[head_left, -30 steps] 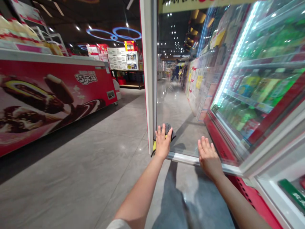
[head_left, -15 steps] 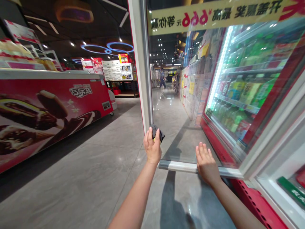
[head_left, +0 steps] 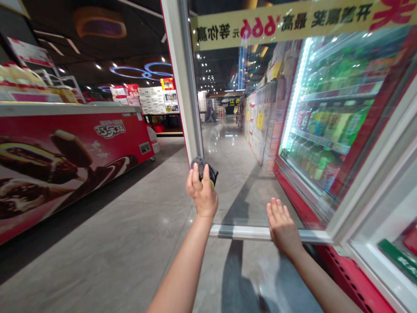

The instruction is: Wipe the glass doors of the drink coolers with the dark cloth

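My left hand (head_left: 202,195) is closed around a dark grey, cloth-like bundle (head_left: 211,173) with a yellow-green patch. It holds the bundle at the lower left of a glass door (head_left: 228,152), beside the upright frame (head_left: 186,108). The exact kind of bundle is unclear. My right hand (head_left: 282,224) has its fingers stretched out together near the bottom rail (head_left: 241,231). Nothing shows in it, and I cannot tell whether it touches the glass. The door stands swung out from a cabinet (head_left: 374,243) at the right.
A yellow banner (head_left: 280,24) with reversed lettering crosses the door's top. Behind the glass appear a lit drinks fridge (head_left: 329,126) and stacked cartons (head_left: 260,126). A red chest freezer (head_left: 74,152) stands left across the grey floor (head_left: 130,243). White boxes (head_left: 151,101) are piled beyond.
My left hand and the grey bundle have shifted left and slightly up. The door's upright frame also sits further left in view. My right hand has hardly moved.
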`<state>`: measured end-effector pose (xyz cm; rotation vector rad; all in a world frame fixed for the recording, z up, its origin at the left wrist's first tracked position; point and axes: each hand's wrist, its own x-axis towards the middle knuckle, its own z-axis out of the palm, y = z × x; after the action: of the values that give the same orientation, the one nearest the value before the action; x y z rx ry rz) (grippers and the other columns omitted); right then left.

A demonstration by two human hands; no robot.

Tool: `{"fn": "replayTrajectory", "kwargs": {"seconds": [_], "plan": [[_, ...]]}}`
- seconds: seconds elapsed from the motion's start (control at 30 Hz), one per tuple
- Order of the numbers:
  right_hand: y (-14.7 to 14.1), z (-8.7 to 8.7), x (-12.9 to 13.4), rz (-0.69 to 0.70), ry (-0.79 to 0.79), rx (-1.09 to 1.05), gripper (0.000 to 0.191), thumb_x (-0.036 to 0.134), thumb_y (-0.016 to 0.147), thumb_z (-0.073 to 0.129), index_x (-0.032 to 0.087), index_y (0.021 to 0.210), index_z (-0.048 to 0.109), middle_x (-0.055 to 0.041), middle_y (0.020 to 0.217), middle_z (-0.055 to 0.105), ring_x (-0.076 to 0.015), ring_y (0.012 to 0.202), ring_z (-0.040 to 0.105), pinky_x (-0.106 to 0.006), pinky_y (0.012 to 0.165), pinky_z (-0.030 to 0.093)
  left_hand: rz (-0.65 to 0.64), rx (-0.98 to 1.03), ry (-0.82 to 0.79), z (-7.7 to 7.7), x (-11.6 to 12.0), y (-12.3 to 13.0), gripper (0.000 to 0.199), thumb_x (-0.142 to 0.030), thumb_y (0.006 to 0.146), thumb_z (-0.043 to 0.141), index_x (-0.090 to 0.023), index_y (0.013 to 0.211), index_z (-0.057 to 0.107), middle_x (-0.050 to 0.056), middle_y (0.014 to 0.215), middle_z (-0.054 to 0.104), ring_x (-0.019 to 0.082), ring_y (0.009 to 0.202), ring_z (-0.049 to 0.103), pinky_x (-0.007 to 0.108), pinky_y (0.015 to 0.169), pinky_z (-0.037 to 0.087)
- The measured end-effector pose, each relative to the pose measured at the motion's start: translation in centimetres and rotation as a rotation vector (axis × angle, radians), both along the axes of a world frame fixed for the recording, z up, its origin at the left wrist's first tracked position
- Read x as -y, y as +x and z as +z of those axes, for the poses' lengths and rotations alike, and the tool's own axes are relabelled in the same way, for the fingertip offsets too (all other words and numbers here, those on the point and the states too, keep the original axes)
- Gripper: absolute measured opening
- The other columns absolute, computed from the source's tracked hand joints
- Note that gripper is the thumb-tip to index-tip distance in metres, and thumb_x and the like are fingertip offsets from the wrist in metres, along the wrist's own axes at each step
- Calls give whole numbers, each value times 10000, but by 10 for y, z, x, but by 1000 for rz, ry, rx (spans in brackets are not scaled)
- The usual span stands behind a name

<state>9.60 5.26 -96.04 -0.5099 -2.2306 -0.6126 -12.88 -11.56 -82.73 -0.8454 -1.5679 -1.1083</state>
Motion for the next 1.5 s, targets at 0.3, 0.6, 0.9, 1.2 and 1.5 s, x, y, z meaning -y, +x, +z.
{"fn": "replayTrajectory", "kwargs": {"seconds": [0.3, 0.6, 0.9, 1.2, 1.5], "plan": [[-1, 4, 3, -2, 29, -42, 913, 35, 887, 455, 52, 1633, -73, -264, 1641, 237, -354, 1472, 427, -541, 1167, 433, 65, 8, -75, -52, -3, -17, 618, -11, 869, 484, -247, 1431, 589, 140, 1584, 453, 274, 1500, 370, 492, 1250, 304], [-3, 3, -2, -30, -57, -13, 810, 90, 926, 460, 64, 1643, 83, -239, 1655, 248, -334, 1504, 381, -540, 1197, 383, 20, 119, -226, -116, 3, -29, 589, -23, 877, 511, -263, 1405, 613, 139, 1530, 505, 273, 1462, 422, 503, 1214, 369], [-2, 8, 1, -31, -61, -1, 871, 94, 919, 466, 70, 1643, -18, -245, 1672, 167, -351, 1505, 375, -535, 1169, 419, 14, 180, -309, -143, 11, -22, 590, -28, 879, 485, -261, 1407, 607, 130, 1498, 547, 271, 1422, 480, 499, 1165, 438], [-6, 9, 3, -45, -52, -9, 776, 73, 904, 448, 13, 1622, 160, -262, 1671, 171, -360, 1517, 349, -514, 1161, 435, -74, 131, -233, -62, -5, -29, 801, 41, 786, 472, -276, 1522, 474, 110, 1633, 373, 292, 1511, 349, 536, 1241, 313], [-8, 12, 5, -40, -81, 10, 799, 82, 898, 481, -18, 1612, 137, -306, 1666, 135, -420, 1518, 314, -538, 1132, 460, -104, 432, -268, -151, -4, -15, 719, 20, 789, 482, -278, 1437, 570, 112, 1550, 453, 282, 1476, 391, 545, 1245, 308]]}}
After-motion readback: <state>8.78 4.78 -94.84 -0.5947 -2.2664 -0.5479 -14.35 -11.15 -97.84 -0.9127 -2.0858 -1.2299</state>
